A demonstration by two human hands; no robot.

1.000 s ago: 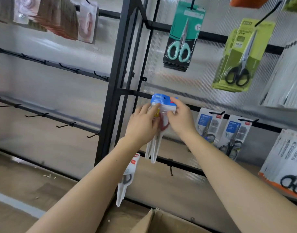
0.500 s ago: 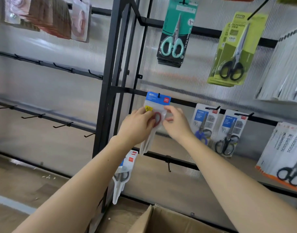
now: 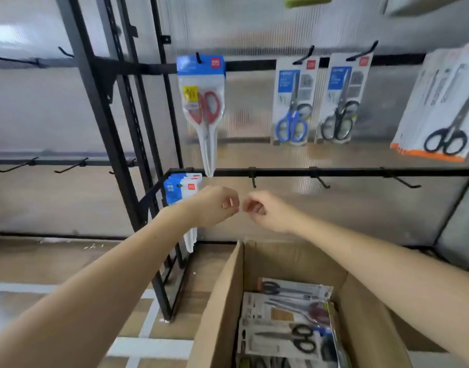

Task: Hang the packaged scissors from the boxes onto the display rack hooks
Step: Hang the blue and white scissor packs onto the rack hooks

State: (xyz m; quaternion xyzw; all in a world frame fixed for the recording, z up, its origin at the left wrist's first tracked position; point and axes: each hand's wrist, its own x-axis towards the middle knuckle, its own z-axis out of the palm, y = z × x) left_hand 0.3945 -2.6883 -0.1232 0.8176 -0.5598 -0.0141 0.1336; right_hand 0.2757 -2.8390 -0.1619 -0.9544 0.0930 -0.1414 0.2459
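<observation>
A packaged pair of red-handled scissors [image 3: 201,102] with a blue header card hangs free on a hook of the black display rack [image 3: 334,172]. My left hand [image 3: 214,205] and my right hand [image 3: 265,211] hover below it, close together, fingers loosely curled, holding nothing. An open cardboard box [image 3: 220,301] sits below my arms with several packaged scissors [image 3: 286,320] lying inside. More blue-headed packs [image 3: 180,188] hang on the lower bar, partly behind my left wrist.
Blue-handled scissors [image 3: 293,102] and black-handled scissors [image 3: 341,99] hang to the right, with a thick stack of black scissors packs [image 3: 440,110] at far right. Bare hooks [image 3: 322,181] line the lower bar. More bare hooks [image 3: 68,167] stand on the left rack.
Both hands let go of the red scissors pack, which now hangs on its hook, and dropped down toward the box. The view tilted down, showing the box's contents.
</observation>
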